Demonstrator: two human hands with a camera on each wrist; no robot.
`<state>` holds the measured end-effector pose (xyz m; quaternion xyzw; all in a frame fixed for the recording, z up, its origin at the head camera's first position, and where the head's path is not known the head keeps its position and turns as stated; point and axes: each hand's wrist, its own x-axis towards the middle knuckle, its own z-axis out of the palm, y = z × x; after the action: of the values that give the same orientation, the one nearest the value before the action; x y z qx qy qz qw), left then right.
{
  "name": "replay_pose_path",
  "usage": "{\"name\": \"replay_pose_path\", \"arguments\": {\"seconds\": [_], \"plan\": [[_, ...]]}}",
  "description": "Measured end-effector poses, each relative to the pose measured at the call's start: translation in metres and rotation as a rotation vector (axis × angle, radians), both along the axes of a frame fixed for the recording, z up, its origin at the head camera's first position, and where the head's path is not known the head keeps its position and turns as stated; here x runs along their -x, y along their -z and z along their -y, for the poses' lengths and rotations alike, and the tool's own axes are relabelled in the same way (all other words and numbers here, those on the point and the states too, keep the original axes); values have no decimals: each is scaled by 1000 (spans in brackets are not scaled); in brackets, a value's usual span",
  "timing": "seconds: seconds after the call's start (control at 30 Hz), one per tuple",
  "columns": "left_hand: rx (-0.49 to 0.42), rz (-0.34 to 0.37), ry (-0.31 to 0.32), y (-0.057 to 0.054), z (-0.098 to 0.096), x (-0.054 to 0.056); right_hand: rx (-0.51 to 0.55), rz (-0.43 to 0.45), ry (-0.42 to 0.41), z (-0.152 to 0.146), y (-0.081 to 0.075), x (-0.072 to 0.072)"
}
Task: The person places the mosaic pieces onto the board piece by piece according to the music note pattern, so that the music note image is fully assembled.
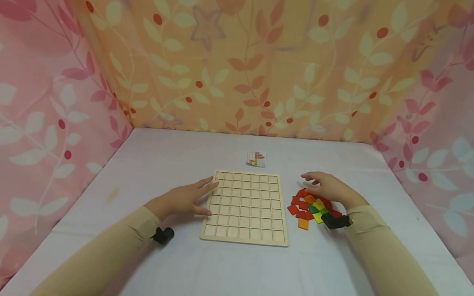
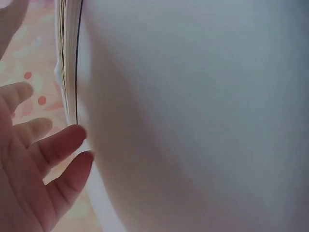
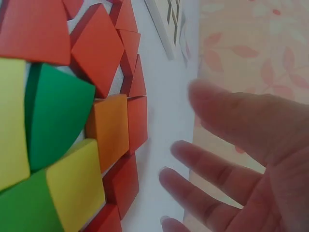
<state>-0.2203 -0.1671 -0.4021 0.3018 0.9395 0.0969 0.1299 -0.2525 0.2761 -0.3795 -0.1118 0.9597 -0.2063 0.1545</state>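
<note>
So the wooden grid board [image 1: 244, 207] sits flat near the middle of the white surface [image 1: 240, 271], its long sides running away from the person. The left hand [image 1: 183, 199] is at the left edge, grip wide, fingers straight and spread with the tips over the rim; hard to say from either angle whether they're actually touching the wood. The right hand [image 1: 329, 187] hangs above the far side of the heap of colored tiles [image 1: 313, 209], grip also wide, thumb well off from the relaxed fingers. That heap is mostly red, with some orange, yellow and green, and only a narrow strip of surface separates it from the board's right edge. A small picture card [image 1: 256, 159] lies just past the far edge. There's loads more room to the left, all the way to the pink curtain [image 1: 55, 123], and in front too.
</note>
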Motion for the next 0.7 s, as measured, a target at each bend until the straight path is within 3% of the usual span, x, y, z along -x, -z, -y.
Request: {"name": "replay_pose_path", "arguments": {"seconds": [0.13,0.37,0.7], "plan": [[32,27,26,4,-1,0,-1,44,-10,7,1,4],[21,26,146,4,0,-3,8,92,3,11,2,11],[-28,40,157,8,0,-2,30,125,-9,7,7,18]]}}
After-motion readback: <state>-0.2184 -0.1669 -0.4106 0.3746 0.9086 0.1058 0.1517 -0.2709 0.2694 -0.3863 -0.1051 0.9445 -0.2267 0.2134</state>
